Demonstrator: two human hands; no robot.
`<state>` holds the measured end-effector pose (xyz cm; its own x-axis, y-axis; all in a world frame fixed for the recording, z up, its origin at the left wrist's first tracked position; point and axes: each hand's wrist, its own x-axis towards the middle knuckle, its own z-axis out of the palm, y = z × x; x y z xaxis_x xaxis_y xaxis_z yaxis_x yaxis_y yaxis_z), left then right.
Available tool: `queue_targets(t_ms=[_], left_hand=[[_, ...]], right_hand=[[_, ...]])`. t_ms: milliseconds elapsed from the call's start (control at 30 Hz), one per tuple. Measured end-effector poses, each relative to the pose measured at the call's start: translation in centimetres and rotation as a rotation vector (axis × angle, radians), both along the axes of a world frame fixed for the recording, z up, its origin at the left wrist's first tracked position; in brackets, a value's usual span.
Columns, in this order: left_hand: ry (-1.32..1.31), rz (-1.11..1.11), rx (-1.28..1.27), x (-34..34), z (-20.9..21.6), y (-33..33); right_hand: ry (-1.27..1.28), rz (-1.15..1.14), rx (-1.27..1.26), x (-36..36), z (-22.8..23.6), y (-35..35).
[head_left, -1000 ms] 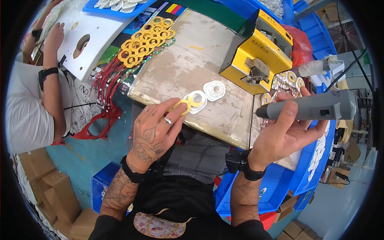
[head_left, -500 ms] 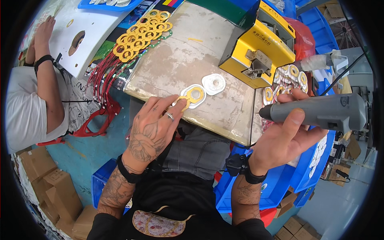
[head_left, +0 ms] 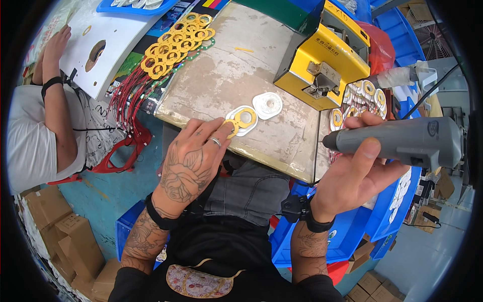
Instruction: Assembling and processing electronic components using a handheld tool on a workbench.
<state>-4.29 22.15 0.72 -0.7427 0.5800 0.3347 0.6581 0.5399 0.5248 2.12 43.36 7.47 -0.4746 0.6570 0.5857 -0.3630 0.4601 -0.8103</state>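
Note:
My left hand (head_left: 190, 158) pinches the near end of a yellow double-ring piece (head_left: 246, 119) between thumb and fingertips. That piece lies over a white oval housing (head_left: 246, 129) close to the table's near edge. Touching or nearly touching it, a second white oval housing (head_left: 268, 105) with a round centre rests to the upper right. In my right hand (head_left: 354, 173) is a grey electric screwdriver (head_left: 397, 142), lying sideways across the fingers with the thumb against its body. Its dark tip points left, above the table's right edge and apart from the housings.
Stacked yellow double-ring pieces (head_left: 173, 45) with red wires hang at the table's (head_left: 216, 75) left edge. A yellow machine (head_left: 322, 55) stands at the back right, with wired white parts (head_left: 359, 103) beside it. Blue bins (head_left: 347, 234) stand below right. A co-worker's arm (head_left: 58, 116) is at left.
Almost nothing differs: the whole view has shifted very slightly. Both hands keep their holds, and the screwdriver stays off to the right.

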Motion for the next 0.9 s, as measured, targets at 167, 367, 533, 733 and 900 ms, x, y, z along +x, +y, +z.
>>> queue_targets(t_ms=[167,367,533,733,900], left_hand=[[0.007,-0.012,-0.002,-0.1,0.1,0.1],[-0.011,-0.050,-0.030,-0.4,0.6,-0.1],[-0.008,-0.091,-0.109,-0.7,0.9,-0.9],[0.018,-0.164,-0.136,-0.6,0.9,-1.0],[0.030,-0.178,-0.077,-0.3,0.7,-0.4]], right_hand=[[0.013,0.048,0.042,0.0,-0.5,0.0],[0.014,0.107,0.043,-0.4,-0.5,-0.1],[0.042,0.216,-0.076,-1.6,0.2,0.7],[0.103,0.314,0.015,-5.8,2.1,3.8],[0.064,0.178,0.104,-9.1,2.0,4.6]])
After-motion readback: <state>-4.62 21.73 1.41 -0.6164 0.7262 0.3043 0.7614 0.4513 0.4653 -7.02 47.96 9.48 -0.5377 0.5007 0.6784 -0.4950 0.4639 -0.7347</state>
